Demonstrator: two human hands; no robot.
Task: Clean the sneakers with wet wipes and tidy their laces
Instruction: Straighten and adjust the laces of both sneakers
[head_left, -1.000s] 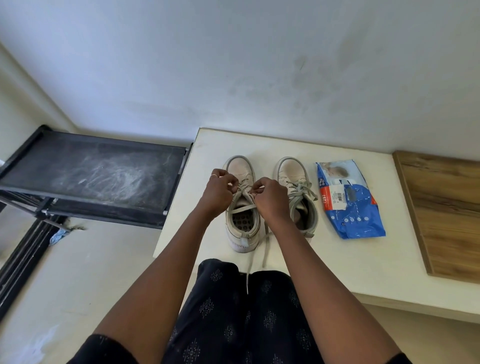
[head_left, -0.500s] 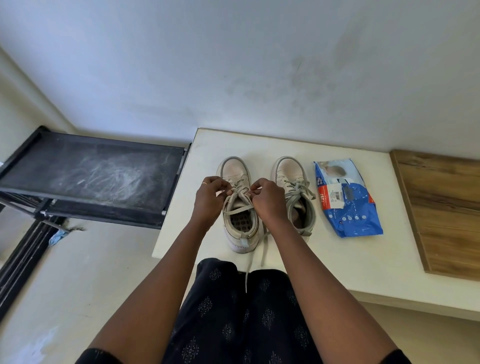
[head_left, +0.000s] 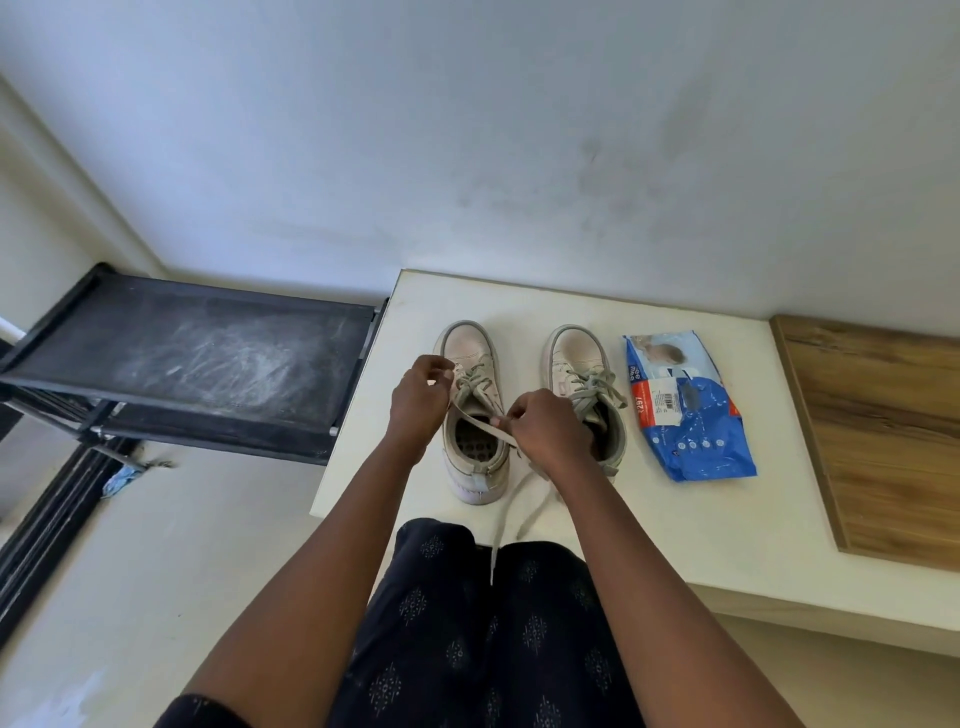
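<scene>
Head view, working outward from the patterned garment (head_left: 467, 623): two loose lace ends (head_left: 500, 525) trail off the table edge toward the lap. Since a second ago the hands have drawn apart. The left hand (head_left: 421, 400) pinches a lace near the tongue and the right hand (head_left: 545, 431) pinches the far end of a strand (head_left: 478, 420), which is now stretched across the mouth of the left sneaker (head_left: 475, 480) (tightening before a knot, by my judgement). Lacing here is unfinished. The right sneaker (head_left: 576, 348) stands just beside it, laces bunched. The wipes pack (head_left: 685, 410) lies flat beyond. The white table (head_left: 623, 525) abuts a wooden panel (head_left: 883, 431), and a dusty black rack (head_left: 197, 358) stands to the left under a scuffed wall (head_left: 519, 130).
</scene>
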